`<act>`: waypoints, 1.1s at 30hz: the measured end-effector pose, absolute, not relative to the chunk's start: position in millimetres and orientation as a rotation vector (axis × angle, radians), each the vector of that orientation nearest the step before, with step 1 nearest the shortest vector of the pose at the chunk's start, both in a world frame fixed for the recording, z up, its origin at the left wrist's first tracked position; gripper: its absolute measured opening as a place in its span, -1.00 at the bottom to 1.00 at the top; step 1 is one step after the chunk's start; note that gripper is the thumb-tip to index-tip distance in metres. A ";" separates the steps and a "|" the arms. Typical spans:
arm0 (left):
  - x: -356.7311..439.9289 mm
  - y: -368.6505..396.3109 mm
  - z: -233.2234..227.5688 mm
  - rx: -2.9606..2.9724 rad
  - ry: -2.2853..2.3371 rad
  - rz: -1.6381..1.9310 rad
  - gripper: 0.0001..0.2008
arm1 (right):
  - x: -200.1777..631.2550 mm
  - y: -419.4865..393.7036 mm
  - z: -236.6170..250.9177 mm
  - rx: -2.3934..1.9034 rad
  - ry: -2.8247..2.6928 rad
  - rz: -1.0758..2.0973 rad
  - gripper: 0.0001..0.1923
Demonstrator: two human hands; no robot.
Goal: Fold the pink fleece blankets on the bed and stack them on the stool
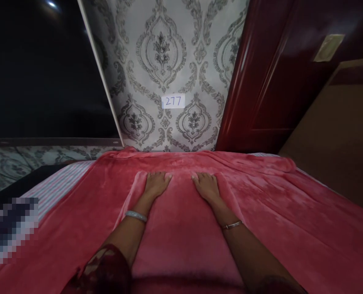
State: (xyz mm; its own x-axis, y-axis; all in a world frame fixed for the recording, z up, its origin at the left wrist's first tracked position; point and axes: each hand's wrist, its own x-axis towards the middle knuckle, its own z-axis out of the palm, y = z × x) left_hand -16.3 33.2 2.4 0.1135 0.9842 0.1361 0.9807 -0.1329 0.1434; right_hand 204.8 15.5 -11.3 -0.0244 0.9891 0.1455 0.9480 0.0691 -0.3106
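Observation:
A red plush blanket (285, 204) is spread across a bed. My left hand (157, 183) lies flat on it, palm down, fingers apart and pointing toward the wall. My right hand (206, 185) rests flat beside it in the same way, a short gap between the two. Neither hand grips the cloth. Both wrists carry bangles. A raised fold of the blanket runs under my forearms toward me.
A striped sheet (57, 185) shows at the bed's left side. Ahead is a patterned wall with a paper label reading 277 (173, 101). A dark red door (279, 73) stands right, a dark window (37, 69) left. A blurred patch sits at lower left.

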 end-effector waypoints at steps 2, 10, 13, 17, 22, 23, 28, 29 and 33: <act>-15.6 32.3 1.8 2.333 2.061 0.312 -0.48 | 205.2 16.9 -12.8 -1.936 -2.029 0.170 -0.50; -19.8 23.6 7.1 2.250 2.175 0.381 -0.52 | 210.4 16.5 -17.8 -1.912 -2.038 0.117 -0.52; -35.0 24.5 14.1 2.160 2.221 0.372 -0.53 | 216.6 14.4 -14.0 -1.957 -2.048 0.051 -0.53; -63.4 32.9 20.9 2.047 2.173 0.383 -0.59 | 237.8 17.1 -7.7 -2.075 -1.981 0.189 -0.53; -92.2 49.4 10.4 1.834 2.183 0.543 -0.60 | 265.3 24.6 -11.9 -2.166 -1.818 0.327 -0.47; -96.4 51.4 6.6 1.779 2.186 0.588 -0.59 | 268.0 25.5 -13.7 -2.180 -1.793 0.325 -0.44; -109.4 51.0 -7.1 1.509 2.126 0.840 -0.53 | 271.9 27.4 -19.2 -2.221 -1.595 0.358 -0.37; -110.4 49.3 -8.2 1.459 2.105 0.888 -0.51 | 272.5 27.7 -19.9 -2.228 -1.557 0.372 -0.36; -109.6 40.6 -10.3 1.289 1.952 1.047 -0.49 | 276.8 29.7 -24.9 -2.207 -1.483 0.406 -0.32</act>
State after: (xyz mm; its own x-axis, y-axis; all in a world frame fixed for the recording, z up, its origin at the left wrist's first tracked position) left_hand -109.6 40.6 -10.3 -0.3725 0.9272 -0.0392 0.4805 0.2289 0.8466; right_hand 276.8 29.7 -24.9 0.3793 0.9253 0.0050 0.7934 -0.3224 -0.5163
